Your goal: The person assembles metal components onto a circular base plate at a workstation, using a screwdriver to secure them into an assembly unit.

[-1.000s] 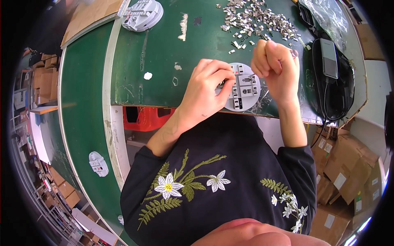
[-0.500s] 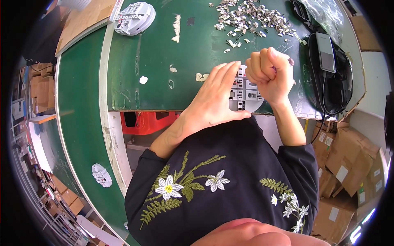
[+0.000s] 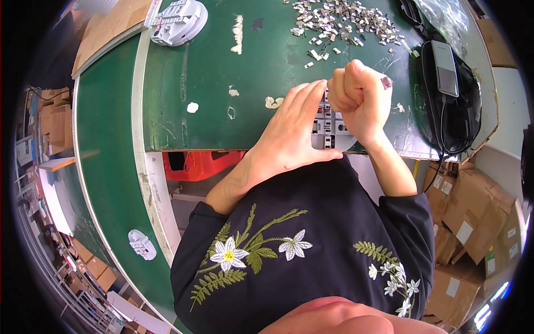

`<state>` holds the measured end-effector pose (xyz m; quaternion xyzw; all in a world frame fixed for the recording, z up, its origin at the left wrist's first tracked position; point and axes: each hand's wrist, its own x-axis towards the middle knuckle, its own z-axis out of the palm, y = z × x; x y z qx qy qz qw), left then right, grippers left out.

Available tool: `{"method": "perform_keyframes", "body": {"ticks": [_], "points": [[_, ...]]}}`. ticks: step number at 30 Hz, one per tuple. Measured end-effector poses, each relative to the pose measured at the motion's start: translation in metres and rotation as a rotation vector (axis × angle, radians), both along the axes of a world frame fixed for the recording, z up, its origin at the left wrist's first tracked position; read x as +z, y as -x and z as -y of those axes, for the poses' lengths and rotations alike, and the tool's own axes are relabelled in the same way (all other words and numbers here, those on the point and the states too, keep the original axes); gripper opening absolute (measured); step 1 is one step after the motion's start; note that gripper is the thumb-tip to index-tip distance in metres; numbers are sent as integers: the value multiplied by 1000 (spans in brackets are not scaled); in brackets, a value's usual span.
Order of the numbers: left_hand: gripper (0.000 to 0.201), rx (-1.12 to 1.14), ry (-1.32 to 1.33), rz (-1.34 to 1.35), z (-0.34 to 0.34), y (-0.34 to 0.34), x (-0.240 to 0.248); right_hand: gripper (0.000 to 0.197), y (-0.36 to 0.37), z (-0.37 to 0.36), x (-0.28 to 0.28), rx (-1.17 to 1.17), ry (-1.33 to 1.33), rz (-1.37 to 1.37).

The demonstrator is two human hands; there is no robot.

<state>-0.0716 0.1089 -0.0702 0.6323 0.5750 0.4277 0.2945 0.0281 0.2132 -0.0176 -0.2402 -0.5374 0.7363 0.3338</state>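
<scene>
Hands are working at the round light-grey plastic base (image 3: 336, 128), which is lying at the front edge of the green, scuffed tabletop (image 3: 211, 67). Left hand (image 3: 289, 128) is opening wide: its fingers are extending straight along the far left side of the base, and its thumb is pointing rightward along the near side. Whether this hand is pressing on the rim cannot be told. Right hand (image 3: 361, 103) is closing in a fist over the far right part of the base, covering it from view; its curled fingers are hiding anything inside. Between the two hands, the base is showing moulded compartments with dark slots.

Beyond the base, a loose pile of small, silvery metal pieces (image 3: 356, 25) is lying scattered. To the right of the base, a grey rectangular device (image 3: 445, 67) with a black cable is resting on a black glossy case (image 3: 464, 125). Far to the left of and beyond the base, a thick, round light-grey plastic unit (image 3: 181, 23) is sitting. Left of and below the base, a red plastic object (image 3: 203, 166) is showing under the tabletop.
</scene>
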Motion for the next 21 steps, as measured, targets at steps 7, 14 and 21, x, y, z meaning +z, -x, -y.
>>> {"method": "perform_keyframes", "body": {"ticks": [7, 14, 21], "points": [[108, -28, 3, 5, 2, -1, -2, 41, 1, 11, -9, -100, -101, 114], [111, 48, -18, -44, 7, -3, -6, 41, -5, -2, 4, -29, 10, -91], [93, 350, 73, 387, 15, 56, -3, 45, -34, -23, 19, -100, -36, -342]]}}
